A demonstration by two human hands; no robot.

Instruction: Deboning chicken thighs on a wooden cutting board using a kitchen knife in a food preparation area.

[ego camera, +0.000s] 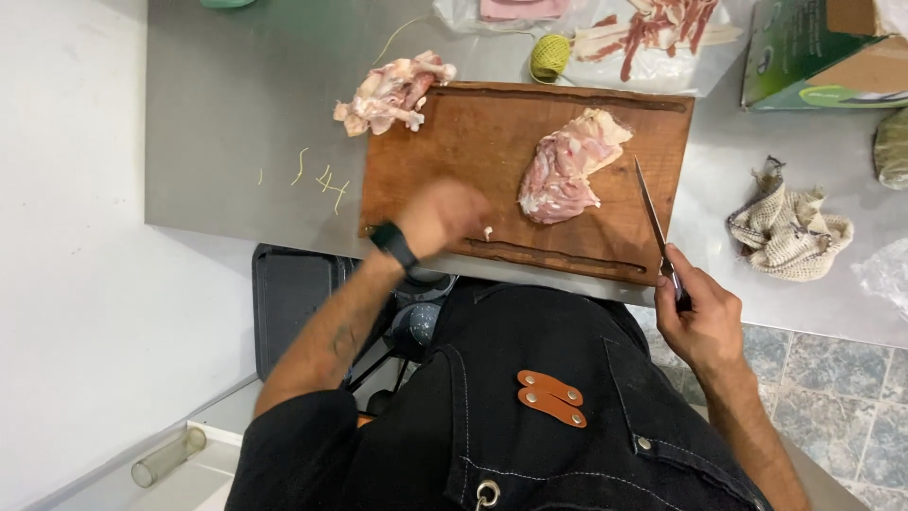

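Head view, looking down over a black apron (567, 416) onto a steel worktop (236, 114).

Wooden cutting board (473, 161) lying flat near the worktop's front edge. On it, right of centre: raw boned chicken piece (565, 170), pink, spread open. Second heap of raw chicken (392, 93) sitting at the board's far left corner, partly on the worktop.

Left hand (443, 218) blurred, low over the board's front left part, wrist carrying a black watch (392, 243). Grip of left hand: cannot tell, too blurred; a small pale scrap (488, 232) at the fingertips, held or lying loose unclear.

Right hand (698, 317) off the board's front right corner, grip closed around the handle of a knife (653, 213). Blade pointing away from the body, lying along the board's right edge, just beside the chicken piece, not touching it.

Behind the board: ball of green twine (550, 57), strips of bacon (662, 28) on plastic. Right: crumpled beige cloth (790, 232), green carton (804, 57). Left: short twine offcuts (326, 180) on the worktop.
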